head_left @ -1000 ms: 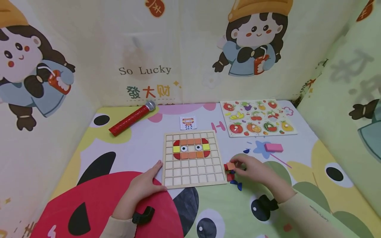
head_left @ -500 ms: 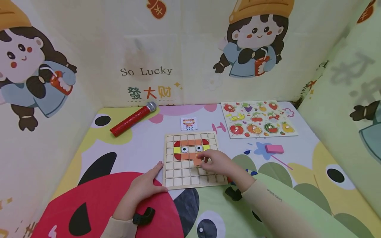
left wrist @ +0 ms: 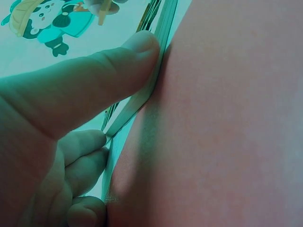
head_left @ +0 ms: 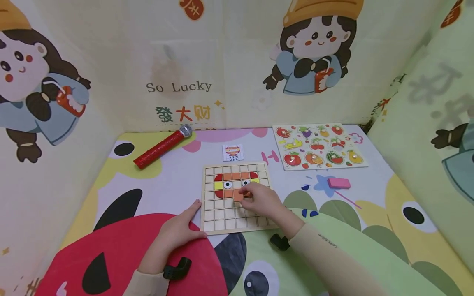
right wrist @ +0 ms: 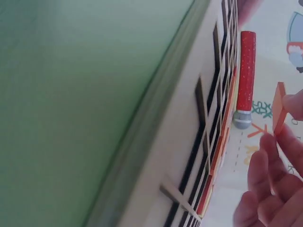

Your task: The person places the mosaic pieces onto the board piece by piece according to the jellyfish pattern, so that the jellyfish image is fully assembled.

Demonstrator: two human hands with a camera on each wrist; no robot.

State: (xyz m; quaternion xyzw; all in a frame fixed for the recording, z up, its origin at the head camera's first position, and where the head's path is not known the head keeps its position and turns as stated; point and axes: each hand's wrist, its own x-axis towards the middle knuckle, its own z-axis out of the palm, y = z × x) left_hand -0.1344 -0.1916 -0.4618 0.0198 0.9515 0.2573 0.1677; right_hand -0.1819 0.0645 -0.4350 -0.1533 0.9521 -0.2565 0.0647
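Note:
Between thumb and fingertips my right hand (head_left: pixel 261 200) pinches an orange square tile (right wrist: pixel 280 107), held over the wooden grid board (head_left: pixel 219 226). A pattern lies in the grid: red rounded corner pieces (head_left: pixel 219 193), orange tiles (head_left: pixel 232 176), a yellow tile (head_left: pixel 219 185) and a round eye piece (head_left: pixel 227 185). The right hand partly covers the pattern's right side. My left hand (head_left: pixel 180 230) rests at the board's lower left corner, thumb and fingers spread against its edges. In the left wrist view the thumb (left wrist: pixel 139 45) touches the board's side.
A small picture card (head_left: pixel 233 152) lies behind the board. Farther back are a red microphone (head_left: pixel 161 149) on the left and a fruit puzzle board (head_left: pixel 319 146) on the right. A pink block (head_left: pixel 338 183) and several blue pieces (head_left: pixel 314 213) lie to the right.
My right hand has lifted the orange tile from the loose pieces at the right and carried it left over the grid. The left hand stays at the board's corner.

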